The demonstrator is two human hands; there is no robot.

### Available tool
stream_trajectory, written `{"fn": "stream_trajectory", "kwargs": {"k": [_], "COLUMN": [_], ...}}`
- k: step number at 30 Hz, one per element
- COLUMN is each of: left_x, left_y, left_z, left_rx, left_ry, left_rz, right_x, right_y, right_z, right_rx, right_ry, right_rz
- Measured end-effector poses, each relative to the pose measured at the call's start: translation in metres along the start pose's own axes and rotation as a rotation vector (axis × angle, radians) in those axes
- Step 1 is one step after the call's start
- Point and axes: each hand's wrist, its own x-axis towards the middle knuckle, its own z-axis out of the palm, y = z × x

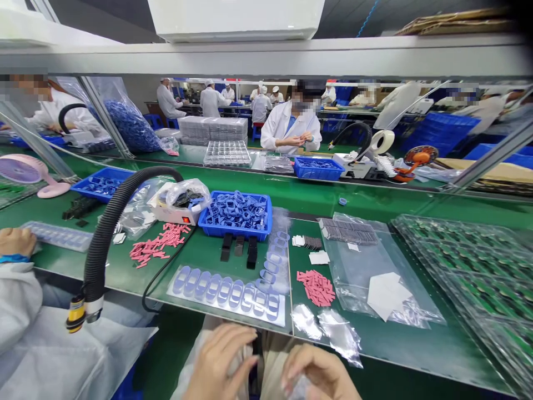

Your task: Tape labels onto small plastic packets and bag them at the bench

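My left hand (222, 361) is over my lap, below the bench edge, fingers stretched out and thumb apart, with nothing visible in it. Beside it, my right hand (320, 369) is curled around a small clear plastic piece (298, 387), whose exact kind I cannot make out. Nearest in front of the hands is a backing sheet (266, 315) bearing a row of blue-grey oval parts (213, 288). More ovals curve up along bubble wrap (280, 244). Clear film pieces (341, 336) lie by the bench edge, close to a pile of pink strips (315, 288).
Behind the ovals stands a blue bin (235, 230) of blue plastic frames. Trays of green circuit boards (466, 266) fill the right side. A black flexible hose (97, 239) arches at left, near a co-worker's hand (17, 243). Another person (291, 125) sits opposite.
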Motion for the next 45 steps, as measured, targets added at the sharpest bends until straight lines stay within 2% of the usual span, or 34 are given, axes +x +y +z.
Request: {"fn": "stream_trajectory", "kwargs": {"k": [2, 3, 6, 8, 11, 14, 16, 18, 21, 25, 28, 31, 34, 41, 43, 45], "left_x": [0.001, 0.001, -0.004, -0.009, -0.011, -0.004, 0.005, 0.014, 0.026, 0.034, 0.035, 0.035, 0.034, 0.035, 0.036, 0.037], "left_y": [-0.01, -0.016, -0.033, -0.04, -0.045, -0.046, -0.049, -0.054, -0.064, -0.076, -0.079, -0.079, -0.078, -0.092, -0.095, -0.094], "left_z": [-0.004, -0.007, -0.015, -0.016, -0.009, 0.002, 0.009, 0.015, 0.02, 0.024, 0.028, 0.033, 0.036, 0.026, 0.025, 0.026], "left_rx": [0.041, 0.076, 0.167, 0.224, 0.287, 0.321, 0.334, 0.322, 0.266, 0.154, 0.097, 0.079, 0.101, 0.158, 0.147, 0.136], "left_ry": [0.182, 0.229, 0.177, 0.102, -0.015, -0.118, -0.16, -0.19, -0.24, -0.282, -0.244, -0.186, -0.148, -0.201, -0.187, -0.157], "left_rz": [0.075, 0.085, 0.049, 0.008, -0.038, -0.071, -0.081, -0.078, -0.087, -0.106, -0.115, -0.109, -0.071, 0.012, -0.015, -0.046], "right_x": [-0.001, -0.001, 0.002, 0.008, 0.023, 0.041, 0.052, 0.059, 0.061, 0.047, 0.035, 0.029, 0.028, 0.027, 0.03, 0.034], "right_y": [-0.012, -0.016, -0.021, -0.018, -0.001, 0.024, 0.041, 0.053, 0.057, 0.045, 0.035, 0.033, 0.035, 0.034, 0.032, 0.028], "right_z": [-0.014, -0.023, -0.054, -0.068, -0.064, -0.038, -0.02, -0.009, -0.009, -0.027, -0.041, -0.048, -0.048, -0.041, -0.042, -0.044], "right_rx": [-0.402, -0.562, -0.793, -0.914, -1.143, -1.35, -1.439, -1.473, -1.454, -1.391, -1.361, -1.349, -1.373, -1.329, -1.292, -1.258], "right_ry": [0.097, 0.167, 0.366, 0.41, 0.299, 0.077, -0.028, -0.073, -0.059, 0.013, 0.087, 0.132, 0.106, 0.124, 0.17, 0.308], "right_rz": [0.005, 0.0, -0.046, -0.119, -0.275, -0.394, -0.418, -0.442, -0.539, -0.649, -0.681, -0.687, -0.676, -0.579, -0.578, -0.582]}}
